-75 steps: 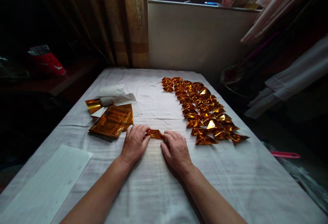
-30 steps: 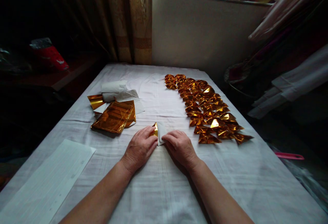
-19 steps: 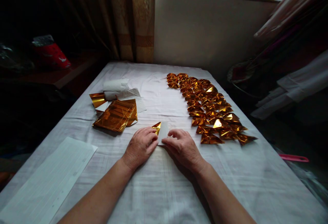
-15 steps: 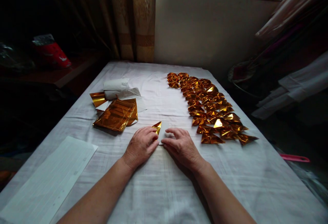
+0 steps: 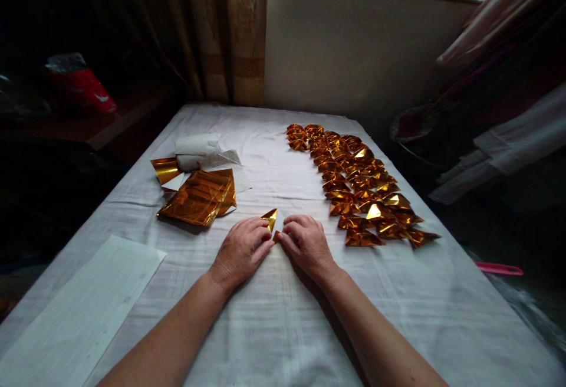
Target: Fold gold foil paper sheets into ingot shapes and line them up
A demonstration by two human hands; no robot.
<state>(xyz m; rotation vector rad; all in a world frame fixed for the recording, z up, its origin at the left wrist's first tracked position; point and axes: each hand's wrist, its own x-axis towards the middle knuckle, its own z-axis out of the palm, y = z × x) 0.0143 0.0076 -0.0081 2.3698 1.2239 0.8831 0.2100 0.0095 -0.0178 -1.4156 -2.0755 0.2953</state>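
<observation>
Left fingers [image 5: 260, 230] and right fingers [image 5: 295, 229] pinch opposite sides of gold-and-white folded paper [image 5: 271, 218], lying between them.

curled left hand [image 5: 243, 248] near right hand [image 5: 308, 244]

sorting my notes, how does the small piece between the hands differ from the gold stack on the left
The small piece shows a pointed gold patch beside white; the gold stack is almost all gold on top. The small piece looks much smaller than the broad gold stack. The left hand and right hand hold the small piece; neither touches the gold stack. Both have shiny gold surfaces.
</observation>
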